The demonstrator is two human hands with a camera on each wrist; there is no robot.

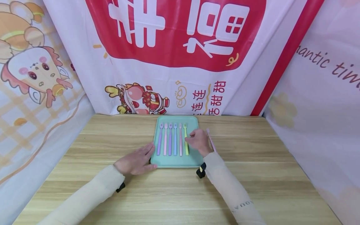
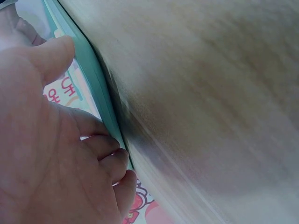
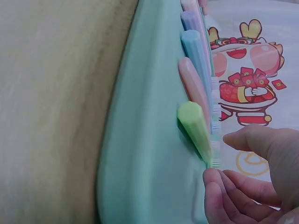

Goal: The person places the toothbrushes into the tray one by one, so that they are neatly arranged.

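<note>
Several toothbrushes in purple, pink, blue and yellow-green lie side by side in a row on a mint-green tray (image 1: 180, 162). At the right end of the row lies the yellow-green toothbrush (image 3: 194, 123), with a pink toothbrush (image 3: 192, 79) beside it. My right hand (image 1: 199, 141) is over the tray's right side, close by the yellow-green one; in the right wrist view its thumb stands apart from the bent fingers with nothing between them. At the tray's left rim, my left hand (image 1: 136, 161) rests against the edge, fingers extended and thumb near the front corner.
One more pink toothbrush (image 1: 211, 142) lies on the wooden table (image 1: 157, 193) right of the tray, partly behind the right hand. A printed cloth (image 1: 180, 59) hangs along the table's back edge, and patterned cloths hang at both sides.
</note>
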